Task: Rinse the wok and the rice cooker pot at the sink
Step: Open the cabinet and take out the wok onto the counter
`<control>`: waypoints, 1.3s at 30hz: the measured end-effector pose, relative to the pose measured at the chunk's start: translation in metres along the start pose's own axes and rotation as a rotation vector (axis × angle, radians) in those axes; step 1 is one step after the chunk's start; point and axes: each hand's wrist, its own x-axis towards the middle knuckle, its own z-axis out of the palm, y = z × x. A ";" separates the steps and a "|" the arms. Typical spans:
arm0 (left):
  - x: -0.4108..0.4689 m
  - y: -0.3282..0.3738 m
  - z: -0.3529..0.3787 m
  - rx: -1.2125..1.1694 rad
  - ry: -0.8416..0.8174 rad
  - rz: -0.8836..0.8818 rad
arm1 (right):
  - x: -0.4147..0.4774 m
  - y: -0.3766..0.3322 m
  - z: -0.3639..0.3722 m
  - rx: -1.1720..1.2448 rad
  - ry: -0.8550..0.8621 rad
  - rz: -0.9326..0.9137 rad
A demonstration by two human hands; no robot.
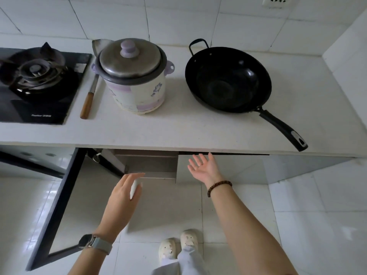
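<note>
On the counter (178, 132), the wok (228, 78) sits beyond the splayed right hand (204, 167).

A home kitchen is being shown. A white counter (158, 130) is being backed by a white tiled wall (178, 16), with a gas burner (35, 70) sunk in at the far left. A flowered rice cooker (137, 84), a black wok (228, 80) and a wooden-handled utensil (87, 106) are being kept on it, above a tiled floor (317, 215).
</note>
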 end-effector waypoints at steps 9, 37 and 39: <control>-0.011 0.016 0.008 0.019 0.058 -0.022 | -0.014 -0.006 -0.019 -0.428 -0.020 -0.010; -0.089 -0.126 -0.125 -0.264 0.513 -0.488 | -0.144 0.138 0.100 -1.793 -0.579 -1.388; -0.089 -0.149 -0.140 -0.258 0.458 -0.539 | -0.147 0.161 0.112 -1.810 -0.596 -1.382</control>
